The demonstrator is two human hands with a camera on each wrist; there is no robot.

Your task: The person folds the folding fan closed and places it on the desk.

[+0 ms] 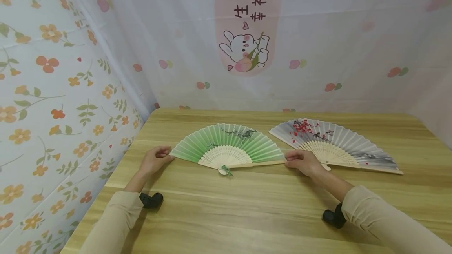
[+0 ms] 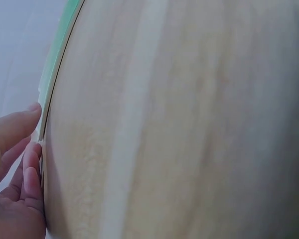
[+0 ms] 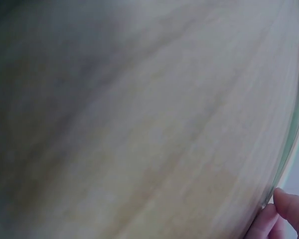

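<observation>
We see the green folding fan [image 1: 226, 140] spread open on the wooden table [image 1: 229, 211], near the left part of its far edge, a green tassel [image 1: 227, 170] at the pivot. The left hand [image 1: 153, 162] pinches its left tip; the right hand [image 1: 305, 162] pinches its right tip. Toward the table's far right corner we find a spread grey folding fan [image 1: 339, 146] with red blossoms. Beyond the far edge hangs a rabbit-printed curtain [image 1: 318, 42]
</observation>
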